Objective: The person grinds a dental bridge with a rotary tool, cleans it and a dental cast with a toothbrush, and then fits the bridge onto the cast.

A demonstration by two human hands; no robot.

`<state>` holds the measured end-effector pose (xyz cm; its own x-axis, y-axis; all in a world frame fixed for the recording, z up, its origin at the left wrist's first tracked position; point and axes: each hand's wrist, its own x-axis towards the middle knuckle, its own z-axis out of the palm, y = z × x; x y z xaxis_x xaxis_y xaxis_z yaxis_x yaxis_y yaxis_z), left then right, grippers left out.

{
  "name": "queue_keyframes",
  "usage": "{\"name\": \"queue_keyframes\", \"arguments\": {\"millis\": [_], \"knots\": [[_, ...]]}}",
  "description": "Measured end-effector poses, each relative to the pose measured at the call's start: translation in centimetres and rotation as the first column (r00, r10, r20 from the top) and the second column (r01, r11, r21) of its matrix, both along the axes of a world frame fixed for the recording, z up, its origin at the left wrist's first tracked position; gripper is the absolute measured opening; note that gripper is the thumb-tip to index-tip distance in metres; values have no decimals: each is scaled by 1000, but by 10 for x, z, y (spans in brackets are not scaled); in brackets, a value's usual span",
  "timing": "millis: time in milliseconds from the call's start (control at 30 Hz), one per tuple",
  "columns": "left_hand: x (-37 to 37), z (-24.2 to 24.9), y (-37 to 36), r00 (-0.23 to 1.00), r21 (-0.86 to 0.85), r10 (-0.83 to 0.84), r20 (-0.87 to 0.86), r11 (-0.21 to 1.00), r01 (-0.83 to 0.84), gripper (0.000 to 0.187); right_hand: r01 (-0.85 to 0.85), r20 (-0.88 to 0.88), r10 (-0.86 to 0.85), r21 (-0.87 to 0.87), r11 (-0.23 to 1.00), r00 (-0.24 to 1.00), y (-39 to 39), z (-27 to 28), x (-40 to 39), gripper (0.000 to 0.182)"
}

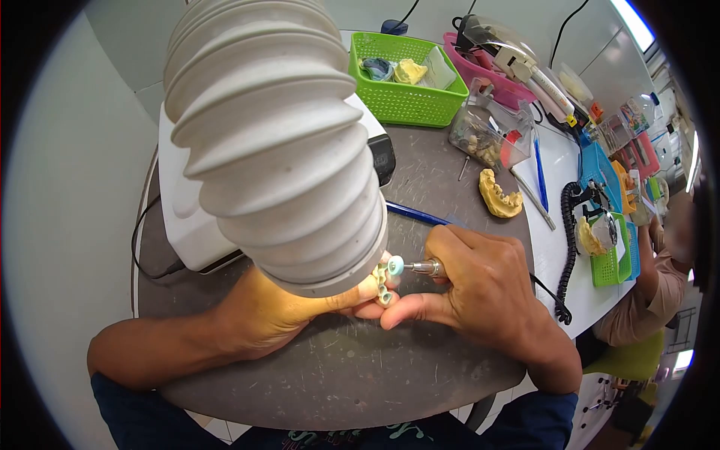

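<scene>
Under the mouth of a wide white ribbed hose (281, 150), my left hand (281, 311) is closed on a small dental bridge (382, 286), pale with hollow tooth-shaped units. Part of that hand is hidden behind the hose. My right hand (480, 285) grips a metal rotary handpiece (426, 268) whose light blue grinding wheel (396, 265) is right at the bridge's upper end. Right thumb and left fingertips come close together below the bridge. A blue pen-like stick (416, 215) lies on the grey work surface (330, 382) just beyond my hands.
A yellow dental cast (499, 196) lies beyond my right hand. Behind it stand a clear box (480, 139) of small parts and a green basket (409, 105). A white machine (187, 217) flanks the hose. At far right, another person's arm (649, 289) rests near more baskets.
</scene>
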<state>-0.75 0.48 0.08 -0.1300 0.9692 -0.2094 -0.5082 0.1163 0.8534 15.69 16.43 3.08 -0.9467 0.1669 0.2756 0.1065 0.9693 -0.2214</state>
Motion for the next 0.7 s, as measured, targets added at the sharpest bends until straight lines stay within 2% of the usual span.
{"name": "queue_keyframes", "arguments": {"millis": [167, 700], "knots": [[-2, 1, -1, 996, -8, -32, -78, 999, 31, 26, -16, -9, 16, -16, 1000, 1000, 0, -2, -1, 69], [-1, 2, -1, 996, -46, -21, -86, 999, 17, 25, -59, 1, 59, -4, 998, 998, -1, -1, -1, 66]]}}
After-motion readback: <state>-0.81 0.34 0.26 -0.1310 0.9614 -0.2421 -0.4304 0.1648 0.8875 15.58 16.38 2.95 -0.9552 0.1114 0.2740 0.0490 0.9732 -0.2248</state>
